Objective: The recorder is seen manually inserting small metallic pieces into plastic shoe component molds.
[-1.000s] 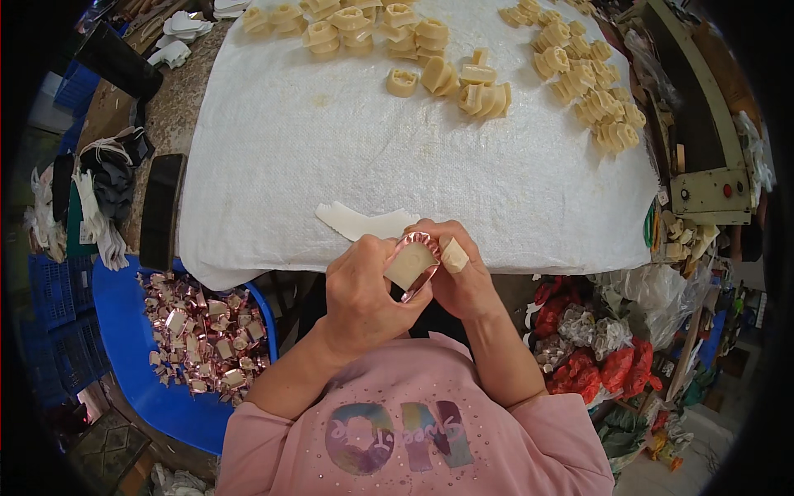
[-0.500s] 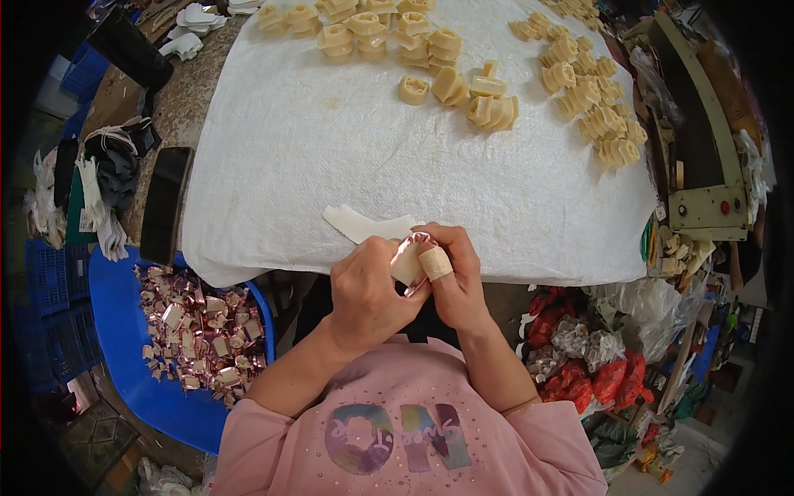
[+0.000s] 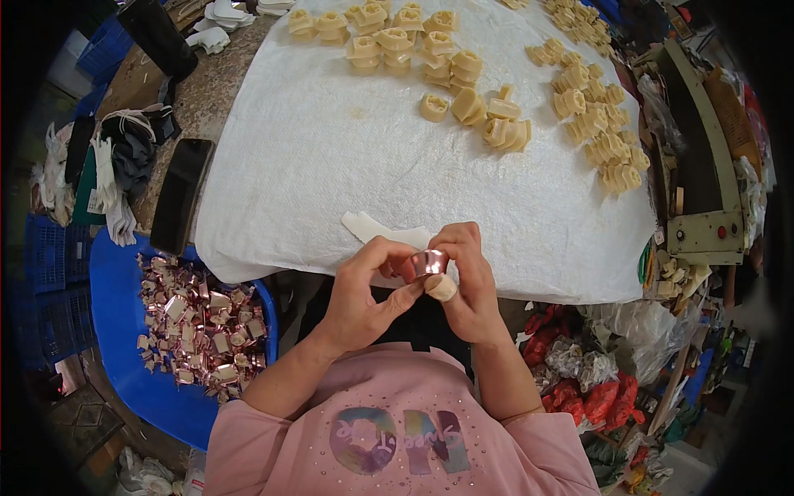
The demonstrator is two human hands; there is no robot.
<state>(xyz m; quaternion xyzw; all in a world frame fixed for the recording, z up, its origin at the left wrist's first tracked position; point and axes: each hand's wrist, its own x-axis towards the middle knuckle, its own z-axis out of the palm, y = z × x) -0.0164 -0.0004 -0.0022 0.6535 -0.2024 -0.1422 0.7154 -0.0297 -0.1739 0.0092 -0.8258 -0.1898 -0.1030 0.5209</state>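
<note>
Near the front edge of the white woven sheet [image 3: 289, 182], both my hands hold a small shiny pink-copper piece [image 3: 428, 264] with a curved, band-like outer side. My left hand [image 3: 361, 289] grips it at its left, thumb below and fingers above. At its right, my right hand [image 3: 469, 281] has the fingers bent over the top edge and the thumb, wrapped in beige tape [image 3: 441, 288], beneath. The piece's inside is turned out of sight. Just beyond the hands, a flat off-white strip [image 3: 372, 228] lies on the sheet, partly covered by my fingers.
Several cream moulded pieces [image 3: 397, 50] stand stacked at the far side, more [image 3: 595, 124] at the right. A blue tub [image 3: 124, 355] of pink-copper pieces [image 3: 203, 322] sits at lower left. A black phone [image 3: 182, 196] lies by the sheet; red plastic bags [image 3: 604, 401] lie at lower right.
The pink-copper piece has been turned: its cream face showed before, now its shiny curved side does. My left fingers have loosened and spread around it. The whole view has shifted slightly.
</note>
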